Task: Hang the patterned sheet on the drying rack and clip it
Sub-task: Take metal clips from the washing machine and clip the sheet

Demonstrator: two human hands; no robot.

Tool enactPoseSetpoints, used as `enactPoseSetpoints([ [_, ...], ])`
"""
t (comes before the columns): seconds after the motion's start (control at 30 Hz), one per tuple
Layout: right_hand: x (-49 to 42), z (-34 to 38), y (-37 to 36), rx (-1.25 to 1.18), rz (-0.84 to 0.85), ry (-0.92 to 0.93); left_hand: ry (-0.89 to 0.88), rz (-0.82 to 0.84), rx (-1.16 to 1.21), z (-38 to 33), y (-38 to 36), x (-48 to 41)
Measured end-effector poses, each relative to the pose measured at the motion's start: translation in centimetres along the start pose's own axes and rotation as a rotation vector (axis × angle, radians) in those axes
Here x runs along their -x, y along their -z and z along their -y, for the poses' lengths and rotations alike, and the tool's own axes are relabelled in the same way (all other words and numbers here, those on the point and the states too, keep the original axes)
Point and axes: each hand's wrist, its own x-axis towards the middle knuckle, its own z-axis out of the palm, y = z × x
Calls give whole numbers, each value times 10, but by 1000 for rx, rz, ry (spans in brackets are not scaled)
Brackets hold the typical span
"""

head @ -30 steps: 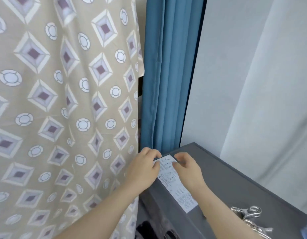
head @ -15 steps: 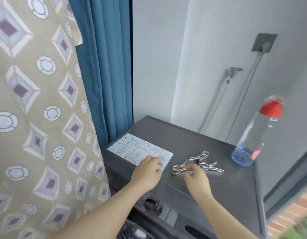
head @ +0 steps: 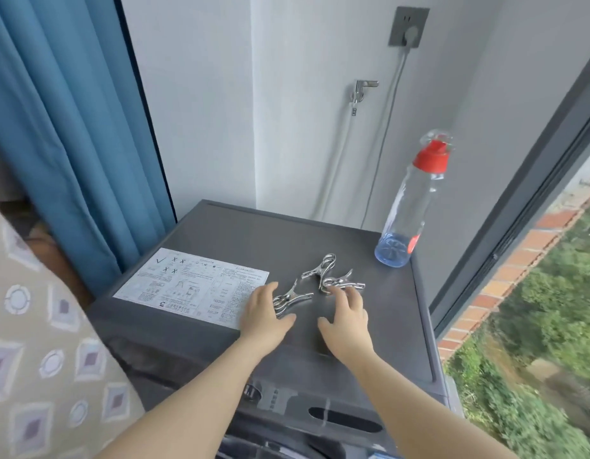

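The beige patterned sheet (head: 38, 342) hangs at the lower left edge of the view. Three metal clips lie on the grey washing machine top (head: 227, 230). My left hand (head: 265, 314) lies flat beside the nearest clip (head: 295, 298), whose looped end sits between thumb and fingers. My right hand (head: 346, 321) is spread with its fingertips touching the right clip (head: 345, 282). The third clip (head: 320, 268) lies just beyond, untouched. The drying rack is out of view.
A white instruction sticker (head: 187, 283) covers the machine top's left part. A clear bottle with a red cap (head: 407, 210) stands at the back right corner. A blue curtain (head: 61, 127) hangs at the left; a window frame (head: 518, 180) runs along the right.
The view swung right, away from the sheet, to the machine top. Both hands left the sticker's corner and moved right to the clips; my left hand now lies at the nearest clip.
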Motion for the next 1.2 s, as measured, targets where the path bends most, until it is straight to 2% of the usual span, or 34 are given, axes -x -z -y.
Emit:
enactPoseSetpoints([
  [0.13,-32,12,4,292,-36,75,31,1,27,4,1,-20],
  [0.27,-69,13,-6,405,133,59,-57,-41,-161,11,-5,-32],
  [0.33,-77,11,-13,461,149,73,-74,-104,-181,12,-9,-33],
  [0.43,-73,-1,-21,497,48,156,-56,-139,-100,14,-8,-34],
  [0.6,-36,-18,-29,518,-249,385,14,-112,150,14,6,-22],
  [0.77,-16,-22,-26,476,-159,472,84,-14,406,13,19,2],
  [0.87,-7,-8,-16,197,-64,381,96,-32,544,13,29,18],
  [1.0,8,48,5,-500,64,93,130,-121,627,11,56,33],
  [1.1,13,91,18,-956,245,-118,152,-227,648,9,84,38],
  [1.2,22,122,22,-1186,421,-198,106,-335,656,6,112,48],
])
